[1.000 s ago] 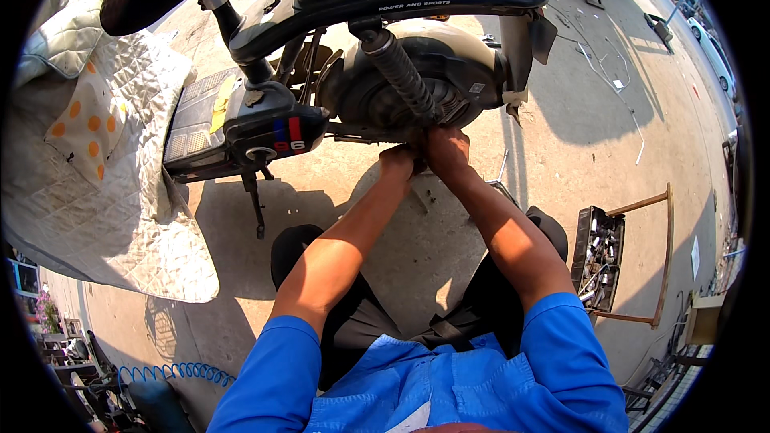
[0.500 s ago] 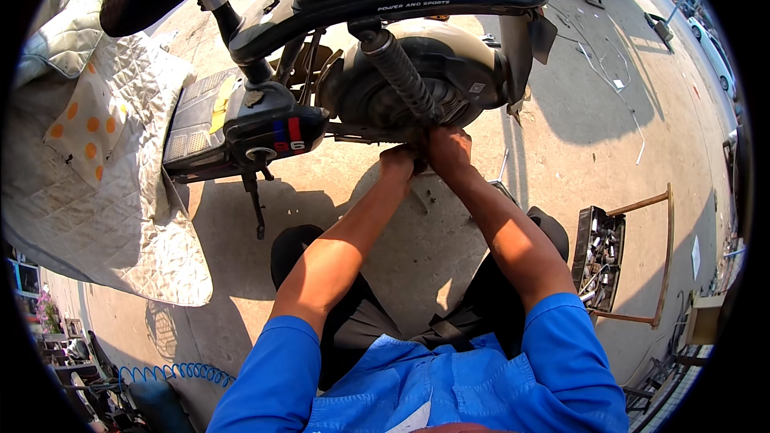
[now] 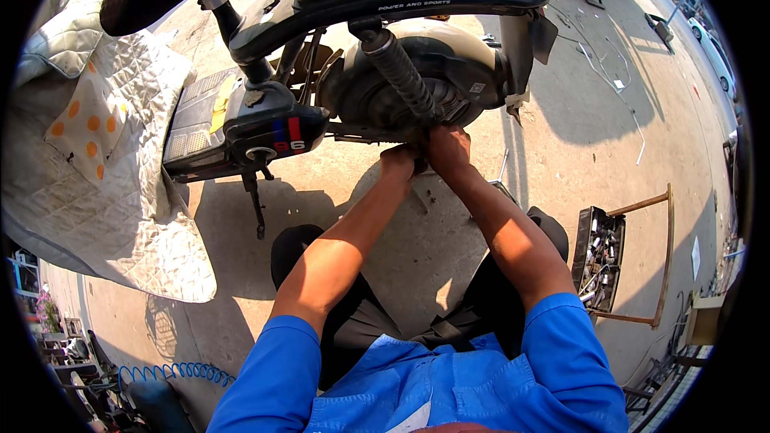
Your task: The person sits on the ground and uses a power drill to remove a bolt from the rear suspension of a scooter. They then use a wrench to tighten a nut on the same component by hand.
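An electric scooter with pedals [image 3: 277, 130] stands in front of me. Both my hands are close together at its rear wheel [image 3: 377, 84], by the lower end of the black coil shock absorber [image 3: 399, 72]. My left hand [image 3: 399, 163] is closed, with its fingertips hidden against the dark parts near the hub. Just right of it and slightly higher, my right hand [image 3: 449, 149] is also closed, its fingers curled in under the shock's lower mount. What either hand grips is in shadow and cannot be made out.
A quilted cover [image 3: 136, 216] drapes off the scooter's front at the left. A metal toolbox [image 3: 600, 261] full of sockets and tools lies at the right beside a wooden frame [image 3: 667, 256]. A long-handled tool [image 3: 504, 167] lies near my right forearm. A blue coiled hose [image 3: 180, 370] is at the lower left.
The lower edge of the quilted cover has shifted slightly. My hands stay at the same spot by the wheel hub, with hardly any visible movement.
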The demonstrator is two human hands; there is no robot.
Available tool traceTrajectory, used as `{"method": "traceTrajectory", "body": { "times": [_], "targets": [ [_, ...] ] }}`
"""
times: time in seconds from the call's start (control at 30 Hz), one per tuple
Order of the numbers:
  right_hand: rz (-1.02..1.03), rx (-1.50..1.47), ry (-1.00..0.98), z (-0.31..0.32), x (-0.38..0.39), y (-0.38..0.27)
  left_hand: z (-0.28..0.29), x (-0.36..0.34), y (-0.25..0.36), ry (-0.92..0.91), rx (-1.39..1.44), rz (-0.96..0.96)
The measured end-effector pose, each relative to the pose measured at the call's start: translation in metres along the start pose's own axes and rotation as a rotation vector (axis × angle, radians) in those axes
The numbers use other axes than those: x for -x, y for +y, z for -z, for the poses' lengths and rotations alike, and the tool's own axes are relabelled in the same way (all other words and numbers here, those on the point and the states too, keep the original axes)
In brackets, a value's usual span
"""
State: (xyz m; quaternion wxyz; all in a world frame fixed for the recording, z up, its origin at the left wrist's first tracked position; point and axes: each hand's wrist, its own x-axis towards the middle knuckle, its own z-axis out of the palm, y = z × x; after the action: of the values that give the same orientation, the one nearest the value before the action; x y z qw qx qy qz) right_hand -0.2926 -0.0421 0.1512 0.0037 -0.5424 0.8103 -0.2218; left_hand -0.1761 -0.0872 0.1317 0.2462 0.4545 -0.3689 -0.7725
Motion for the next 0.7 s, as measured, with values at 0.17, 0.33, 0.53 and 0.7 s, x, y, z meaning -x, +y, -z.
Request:
{"method": "traceTrajectory", "body": {
  "times": [0.17,0.33,0.53,0.7],
  "targets": [
    [-0.005,-0.034,0.045,-0.0034,0.002,-0.0006,0.0031,-0.0043,-0.004,-0.028,0.04,-0.006],
    [-0.009,0.006,0.008,-0.0009,0.001,-0.0009,0.0027,-0.0066,-0.0042,-0.018,0.022,0.007],
    [0.009,0.001,0.029,-0.002,0.0018,-0.0014,0.0016,-0.0009,-0.0007,0.002,0.035,0.005],
    [0.039,-0.008,0.059,-0.0018,0.0025,0.002,-0.0019,0.0011,-0.0019,0.013,0.002,0.005]
  ]
}}
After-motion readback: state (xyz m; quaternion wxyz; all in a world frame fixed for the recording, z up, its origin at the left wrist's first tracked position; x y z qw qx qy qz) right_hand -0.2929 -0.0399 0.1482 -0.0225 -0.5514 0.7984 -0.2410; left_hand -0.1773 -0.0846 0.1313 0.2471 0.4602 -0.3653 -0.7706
